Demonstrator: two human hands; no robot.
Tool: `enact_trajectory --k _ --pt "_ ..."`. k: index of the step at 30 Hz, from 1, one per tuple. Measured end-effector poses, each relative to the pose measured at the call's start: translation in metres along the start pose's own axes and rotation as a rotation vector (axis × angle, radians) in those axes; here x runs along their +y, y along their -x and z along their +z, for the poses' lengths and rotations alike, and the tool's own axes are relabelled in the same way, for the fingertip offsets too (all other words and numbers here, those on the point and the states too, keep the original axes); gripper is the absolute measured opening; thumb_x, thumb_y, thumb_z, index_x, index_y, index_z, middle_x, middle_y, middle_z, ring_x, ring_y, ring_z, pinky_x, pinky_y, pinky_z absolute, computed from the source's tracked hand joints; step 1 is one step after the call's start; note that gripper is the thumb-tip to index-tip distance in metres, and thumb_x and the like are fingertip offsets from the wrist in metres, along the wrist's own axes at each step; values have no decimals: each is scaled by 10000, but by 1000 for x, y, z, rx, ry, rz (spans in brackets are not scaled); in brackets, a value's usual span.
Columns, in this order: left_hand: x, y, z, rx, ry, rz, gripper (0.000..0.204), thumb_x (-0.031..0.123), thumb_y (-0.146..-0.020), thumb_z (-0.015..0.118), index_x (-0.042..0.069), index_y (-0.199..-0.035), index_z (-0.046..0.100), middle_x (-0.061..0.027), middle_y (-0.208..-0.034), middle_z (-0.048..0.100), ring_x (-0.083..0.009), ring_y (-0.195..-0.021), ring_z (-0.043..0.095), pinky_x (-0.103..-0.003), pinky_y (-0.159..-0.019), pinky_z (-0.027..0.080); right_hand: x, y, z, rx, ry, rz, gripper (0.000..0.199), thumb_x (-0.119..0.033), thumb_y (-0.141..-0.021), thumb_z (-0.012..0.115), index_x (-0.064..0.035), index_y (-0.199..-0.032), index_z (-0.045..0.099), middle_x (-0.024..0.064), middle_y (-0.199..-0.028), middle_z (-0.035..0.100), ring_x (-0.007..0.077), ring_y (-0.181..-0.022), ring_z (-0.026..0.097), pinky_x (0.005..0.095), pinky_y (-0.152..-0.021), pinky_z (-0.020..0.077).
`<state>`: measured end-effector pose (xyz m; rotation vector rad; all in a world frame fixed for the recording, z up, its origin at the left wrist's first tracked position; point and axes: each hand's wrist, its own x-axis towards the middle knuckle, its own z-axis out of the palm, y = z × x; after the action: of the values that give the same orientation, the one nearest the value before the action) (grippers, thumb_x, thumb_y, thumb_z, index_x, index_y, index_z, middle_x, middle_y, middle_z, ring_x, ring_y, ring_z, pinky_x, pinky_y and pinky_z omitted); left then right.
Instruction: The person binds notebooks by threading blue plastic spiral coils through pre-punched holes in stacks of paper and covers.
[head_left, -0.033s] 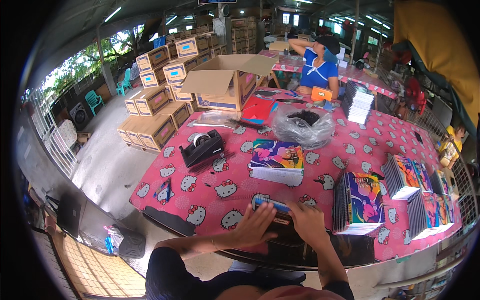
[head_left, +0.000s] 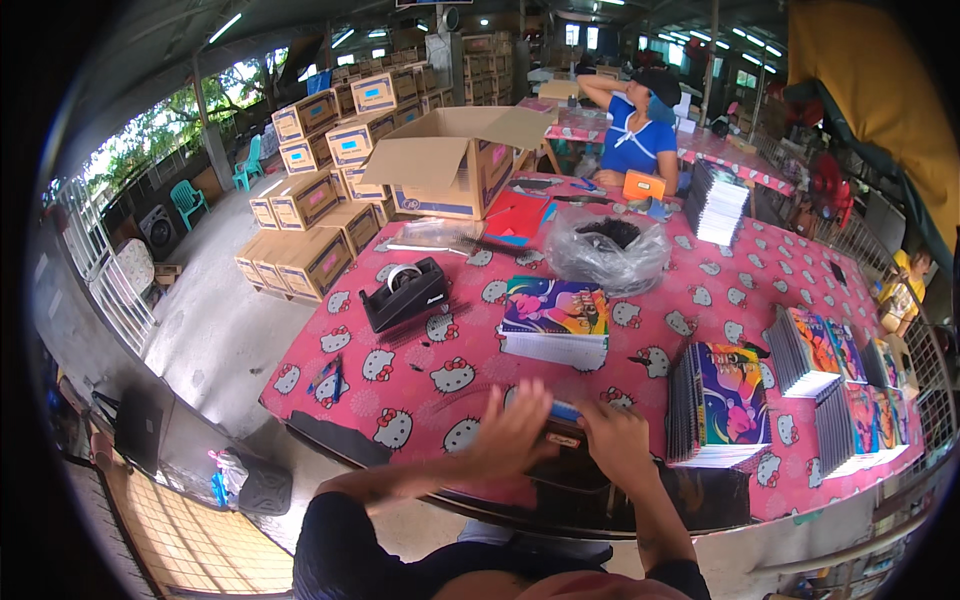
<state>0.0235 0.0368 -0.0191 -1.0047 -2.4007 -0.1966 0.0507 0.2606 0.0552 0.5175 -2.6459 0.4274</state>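
At the near table edge, a dark box-like block [head_left: 575,465] with a small label stands in front of me. A thin blue-edged thing [head_left: 566,410] lies along its top, mostly hidden by my hands. My left hand [head_left: 515,430], blurred by motion, has its fingers stretched out over the left end. My right hand [head_left: 614,437] is closed on the right end of the blue-edged thing. A thin, faint wire coil [head_left: 465,400] seems to stretch left from there. Beyond my hands lies a stack of colourful wire-bound notebooks [head_left: 555,308].
Left on the pink patterned table stand a black tape dispenser [head_left: 405,295] and a small blue tool [head_left: 327,380]. Notebook stacks [head_left: 730,400] are at right; a clear plastic bag [head_left: 610,262] and an open carton [head_left: 440,190] are farther back. A person in blue [head_left: 640,140] sits across.
My left hand has shifted up and slightly left, its fingers now pointing more upward and blurred. More of the block's label shows. My right hand has hardly moved.
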Motion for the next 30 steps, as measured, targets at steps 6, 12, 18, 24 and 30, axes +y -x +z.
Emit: enact_trajectory --k 6,12,18,24,30 --pt "0 14 -7 -137 -10 196 905 643 -886 607 7 -1504 428 -209 -1554 427 -349 -1478 359 -612 -1154 265 6 4 -8 3 -94 13 302 -179 -889 693 -138 -1188 687 94 -847 716 306 -729 701 429 -687 531" --pt "-18 -52 -37 -40 -98 49 803 530 -933 609 3 -1507 416 -207 -1586 379 -351 -1488 334 -626 -1151 280 5 -1 -12 -55 -95 -29 334 -179 -900 685 -132 -1230 678 108 -852 726 316 -725 698 434 -682 529" --pt "-13 -79 -47 -29 -199 13 857 619 -932 548 13 -1521 404 -196 -1592 379 -333 -1493 335 -606 -1178 243 7 -1 -11 -92 -84 1 360 -177 -903 682 -112 -1256 652 127 -864 731 329 -756 708 449 -698 530" --pt "9 -16 -11 -95 68 233 886 621 -912 562 -1 -1521 395 -214 -1582 383 -379 -1494 316 -619 -1159 266 2 3 -20 -130 -90 97 477 -183 -880 716 -122 -1337 594 136 -861 721 352 -784 702 468 -737 534" --pt "23 -16 -30 -220 52 254 905 629 -893 576 -9 -1513 408 -223 -1576 385 -373 -1495 323 -638 -1170 238 12 23 -51 186 -117 -20 681 -99 -770 825 -58 -1384 534 221 -1185 675 347 -1048 683 420 -896 532"
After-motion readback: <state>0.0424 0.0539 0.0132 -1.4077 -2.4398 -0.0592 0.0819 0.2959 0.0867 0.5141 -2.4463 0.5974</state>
